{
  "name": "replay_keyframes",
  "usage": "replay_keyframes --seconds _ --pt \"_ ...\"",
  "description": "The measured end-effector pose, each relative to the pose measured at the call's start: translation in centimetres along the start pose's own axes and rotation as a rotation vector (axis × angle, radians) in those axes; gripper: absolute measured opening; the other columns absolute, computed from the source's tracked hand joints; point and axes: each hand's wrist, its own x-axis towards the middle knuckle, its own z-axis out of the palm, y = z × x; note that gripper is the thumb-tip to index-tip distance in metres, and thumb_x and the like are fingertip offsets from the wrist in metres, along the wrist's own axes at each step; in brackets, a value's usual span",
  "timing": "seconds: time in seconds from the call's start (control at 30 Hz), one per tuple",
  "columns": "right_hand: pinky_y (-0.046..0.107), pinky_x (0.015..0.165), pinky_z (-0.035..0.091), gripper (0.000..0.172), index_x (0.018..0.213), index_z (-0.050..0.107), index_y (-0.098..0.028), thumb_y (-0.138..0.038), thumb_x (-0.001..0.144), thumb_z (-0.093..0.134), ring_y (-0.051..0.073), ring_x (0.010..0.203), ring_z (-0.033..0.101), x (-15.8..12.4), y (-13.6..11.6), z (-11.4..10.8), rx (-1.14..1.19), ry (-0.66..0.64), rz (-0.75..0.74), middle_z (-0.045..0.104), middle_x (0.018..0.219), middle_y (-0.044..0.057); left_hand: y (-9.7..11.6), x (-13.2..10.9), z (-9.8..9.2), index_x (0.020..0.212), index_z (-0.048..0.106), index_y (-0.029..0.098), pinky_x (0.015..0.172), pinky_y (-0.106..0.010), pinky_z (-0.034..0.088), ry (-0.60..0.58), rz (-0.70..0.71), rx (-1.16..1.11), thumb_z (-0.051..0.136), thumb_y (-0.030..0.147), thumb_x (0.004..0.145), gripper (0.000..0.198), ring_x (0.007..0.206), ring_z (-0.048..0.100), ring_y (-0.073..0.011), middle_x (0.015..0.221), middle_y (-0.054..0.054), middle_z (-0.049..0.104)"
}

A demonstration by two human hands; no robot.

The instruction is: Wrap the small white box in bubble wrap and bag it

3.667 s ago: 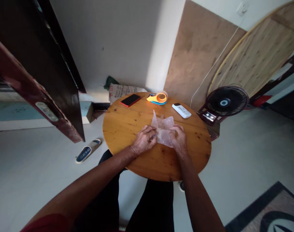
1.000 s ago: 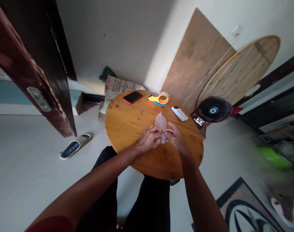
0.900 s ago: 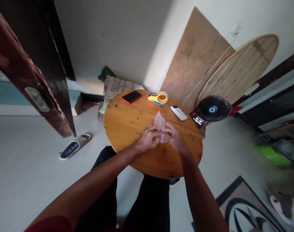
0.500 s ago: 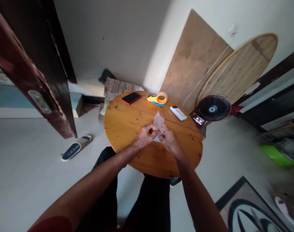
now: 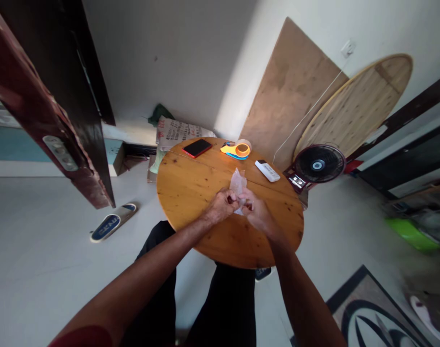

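A thin, whitish, see-through plastic bag is held over the middle of the round wooden table. My left hand pinches its left edge between thumb and fingers. From the other side my right hand grips it too, with curled fingers close to the left fingertips. The bag's upper part sticks up beyond the hands, and a lower corner shows between them. Whether anything lies inside the bag I cannot tell.
At the table's far side lie a red-edged phone, an orange tape dispenser and a white remote-like device. A dark fan stands right of the table. A slipper rests on the floor, left, near a door.
My right hand has shifted slightly right and down, its fingertips a little farther from the left ones. Both hands still hold the bag.
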Motion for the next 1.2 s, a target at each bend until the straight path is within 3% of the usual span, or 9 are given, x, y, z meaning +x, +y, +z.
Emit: replay_keyframes --seconds 0.17,0.43,0.5,0.6,0.67,0.83,1.0,1.2 --pt "0.025 0.061 0.047 0.046 0.121 0.055 -0.017 -0.023 0.075 0.052 0.012 0.064 0.058 0.3 1.1 -0.2 0.054 0.066 0.041 0.068 0.099 0.005 0.3 0.0 0.1 0.068 0.055 0.015 0.054 -0.019 0.037 -0.002 0.009 0.038 0.063 0.021 0.07 0.009 0.057 0.044 -0.006 0.067 0.005 0.049" --pt "0.025 0.066 0.047 0.052 0.131 0.048 -0.02 -0.019 0.079 0.049 0.014 0.073 0.06 0.7 0.6 -0.5 -0.072 -0.066 -0.035 0.068 0.098 0.003 0.8 0.1 -0.8 0.067 0.054 0.015 0.053 -0.019 0.038 -0.048 -0.073 -0.021 0.064 0.029 0.072 0.018 0.057 0.044 -0.0071 0.064 0.004 0.048" --pt "0.025 0.067 0.047 0.054 0.133 0.046 -0.02 -0.018 0.08 0.049 0.014 0.074 0.06 0.7 0.5 -0.5 -0.091 -0.055 -0.039 0.068 0.1 0.004 1.2 0.9 -1.4 0.067 0.056 0.015 0.053 -0.02 0.039 -0.076 -0.101 -0.016 0.062 0.03 0.074 0.017 0.056 0.046 -0.0079 0.063 0.004 0.05" --pt "0.026 0.069 0.047 0.055 0.134 0.047 -0.021 -0.017 0.079 0.05 0.015 0.074 0.06 0.7 0.8 -0.5 -0.096 -0.042 -0.036 0.068 0.101 0.005 1.7 3.0 -2.1 0.074 0.064 0.015 0.058 -0.023 0.045 -0.107 -0.018 0.074 0.057 0.02 0.076 0.009 0.063 0.053 -0.0111 0.073 -0.001 0.061" --pt "0.027 0.07 0.047 0.054 0.133 0.048 -0.021 -0.017 0.079 0.051 0.016 0.075 0.06 0.7 1.2 -0.4 -0.082 -0.041 -0.044 0.068 0.1 0.005 1.7 4.6 -2.1 0.076 0.067 0.016 0.061 -0.023 0.046 -0.153 0.028 0.157 0.055 0.013 0.073 0.013 0.066 0.056 -0.0121 0.079 -0.003 0.065" --pt "0.027 0.07 0.047 0.052 0.132 0.048 -0.022 -0.017 0.08 0.049 0.016 0.074 0.059 0.5 1.7 -0.1 -0.057 -0.026 -0.081 0.067 0.1 0.005 0.9 6.9 -1.6 0.056 0.062 0.016 0.049 -0.022 0.034 -0.265 -0.076 0.424 0.056 0.013 0.069 0.014 0.046 0.042 -0.0093 0.051 0.003 0.05" --pt "0.029 0.076 0.047 0.05 0.131 0.049 -0.024 -0.016 0.081 0.048 0.017 0.078 0.06 0.1 1.0 -0.3 -0.087 -0.016 -0.069 0.066 0.1 0.004 0.8 7.7 -1.2 0.071 0.071 0.019 0.051 -0.024 0.033 -0.259 -0.143 0.612 0.06 0.021 0.07 0.011 0.051 0.047 -0.0127 0.057 0.001 0.055" --pt "0.031 0.082 0.046 0.049 0.13 0.049 -0.025 -0.015 0.082 0.047 0.018 0.083 0.061 0.0 0.6 -0.6 -0.075 -0.008 -0.09 0.066 0.104 0.005 0.0 10.3 0.1 0.071 0.071 0.02 0.05 -0.021 0.035 -0.274 -0.26 0.404 0.066 0.016 0.066 0.008 0.052 0.052 -0.0127 0.053 0.002 0.058"
